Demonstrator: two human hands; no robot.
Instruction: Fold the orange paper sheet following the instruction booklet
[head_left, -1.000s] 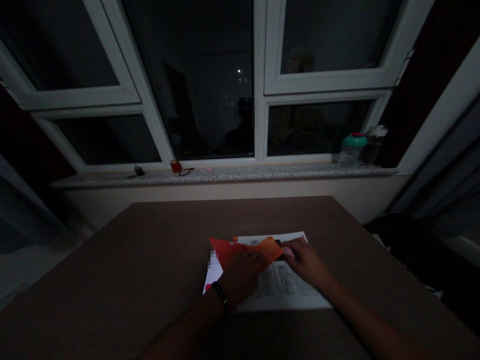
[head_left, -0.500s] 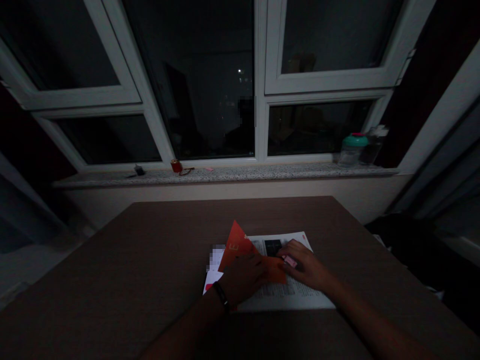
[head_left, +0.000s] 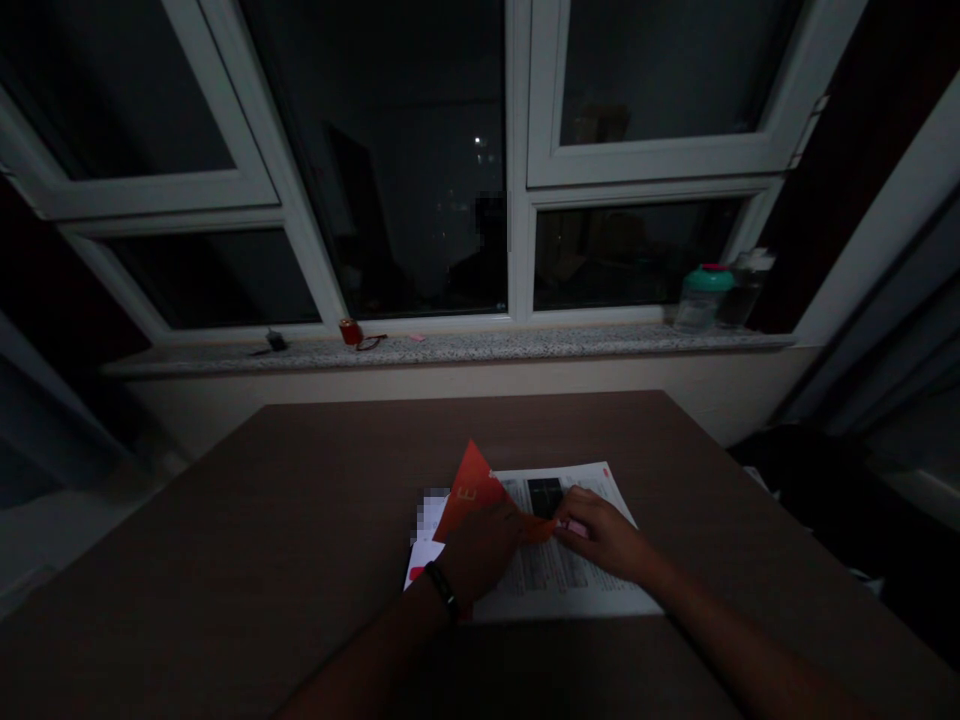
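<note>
Near the six o'clock edge of the worktop (head_left: 225, 520), the left hand (head_left: 480, 550) lies palm-down, its fingers pressed together on an orange-red paper (head_left: 480, 480), with a black wristband (head_left: 442, 590) just behind them. The right hand (head_left: 604, 540) comes in from four o'clock, its fingertips drawn close and apparently pinching the paper's narrow tip, a small pink piece (head_left: 576, 527) beside them; the dim light hides how firm that pinch is. The two hands almost meet. So far, the paper is folded over on itself: a triangular flap bearing a pale letter rises to a point at twelve o'clock from the left hand, while the tip gathers at three o'clock. No flat, finished shape shows yet. Beneath both hands lies a flat printed sheet (head_left: 570, 590), with a dark square picture (head_left: 545, 497) at its far side.
</note>
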